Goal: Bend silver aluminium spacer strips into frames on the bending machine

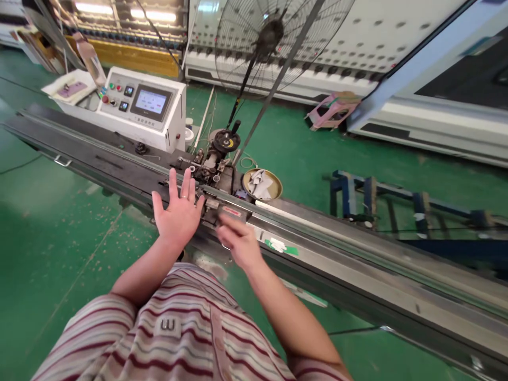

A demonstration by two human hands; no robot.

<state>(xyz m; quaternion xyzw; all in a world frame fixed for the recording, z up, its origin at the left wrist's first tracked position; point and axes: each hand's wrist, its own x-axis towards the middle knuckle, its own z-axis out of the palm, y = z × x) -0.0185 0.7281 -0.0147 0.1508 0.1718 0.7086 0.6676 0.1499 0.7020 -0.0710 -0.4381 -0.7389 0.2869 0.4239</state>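
Note:
My left hand (178, 211) is held palm down above the long dark machine bed (95, 153), fingers spread, with nothing in it. It is just in front of the metal machine head (210, 169), which has a black handwheel (226, 141). To its right, my right hand (240, 241) hovers over the bed's near edge, its fingers smeared by motion and pointing left. Whether it holds anything cannot be made out. Close to it are a small plate with a red label (232, 211) and some white pieces on a green strip (280, 246).
A white control box with a screen (151, 102) stands on the bed at left. Behind the bed are a round tray of scraps (277, 187), a large fan (271, 37), a pink stool (332, 112) and a blue metal frame (349, 193). Perforated white machinery (381, 32) lines the back.

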